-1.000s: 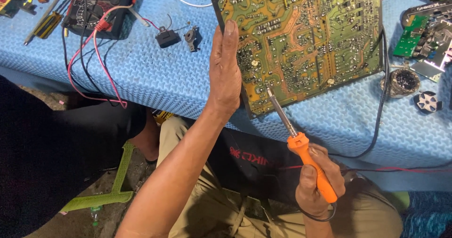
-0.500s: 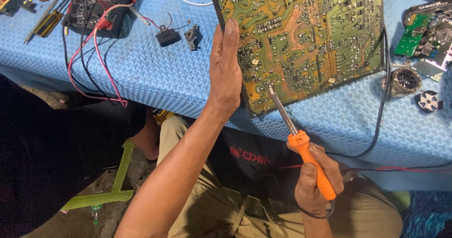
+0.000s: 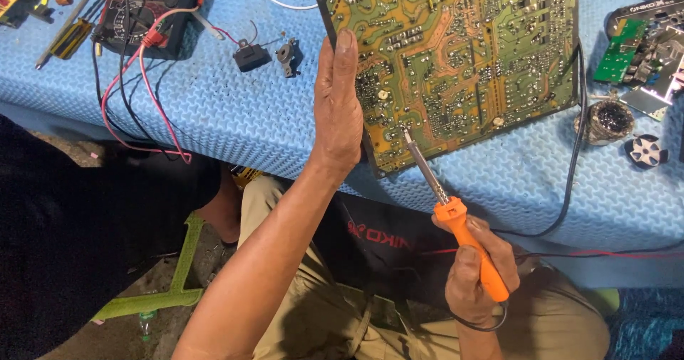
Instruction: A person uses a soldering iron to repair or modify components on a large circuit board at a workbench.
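From the head camera, one large circuit board (image 3: 456, 60) lies on the blue textured mat (image 3: 271, 125), solder side up, yellowish at its left and green toward its right, its near edge slanting up to the right. The left hand (image 3: 338, 107) lies flat and extended along the board's left edge, fingers pointing away from the person, pressing the edge rather than closing around anything. The right hand (image 3: 474, 271) is clenched around the orange handle of one soldering iron (image 3: 456, 214). The iron's long axis runs diagonally, handle low and to the right, metal shaft pointing up and left, and its tip meets the board near the lower left corner.

A black cloth with a red printed mark (image 3: 377, 235) lies across the person's lap below the table edge. At the upper left sits one black meter (image 3: 146, 3) with a pale dial face, red and black leads looping off it. Two small dark parts (image 3: 267, 53) lie between the meter and the board. At the right edge, one smaller green board (image 3: 627, 50), one round coil (image 3: 605, 120) and one small fan-like disc (image 3: 645, 151) rest on the mat.
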